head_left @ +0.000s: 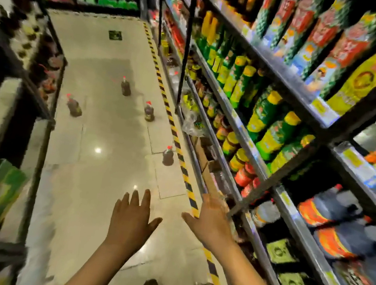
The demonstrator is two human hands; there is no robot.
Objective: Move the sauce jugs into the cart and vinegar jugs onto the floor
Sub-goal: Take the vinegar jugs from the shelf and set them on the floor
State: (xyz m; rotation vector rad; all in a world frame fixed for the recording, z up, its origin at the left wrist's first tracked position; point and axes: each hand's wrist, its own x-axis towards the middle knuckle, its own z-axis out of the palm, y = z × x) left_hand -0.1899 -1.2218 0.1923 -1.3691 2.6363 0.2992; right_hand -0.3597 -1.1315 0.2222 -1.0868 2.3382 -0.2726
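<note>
In the shop aisle, we hold both hands out empty, fingers spread: our left hand (132, 215) over the floor (98, 179), our right hand (211, 217) nearing the lower shelf (291, 215). 4 dark red-capped jugs (168, 156) stand apart on the floor; no cart shows. The view is blurred, so we judge we could mistake sauce for vinegar among the big jugs on the shelf (334, 206). A hasty step could also knock over the nearest floor jug beside the striped tape (177, 141).
</note>
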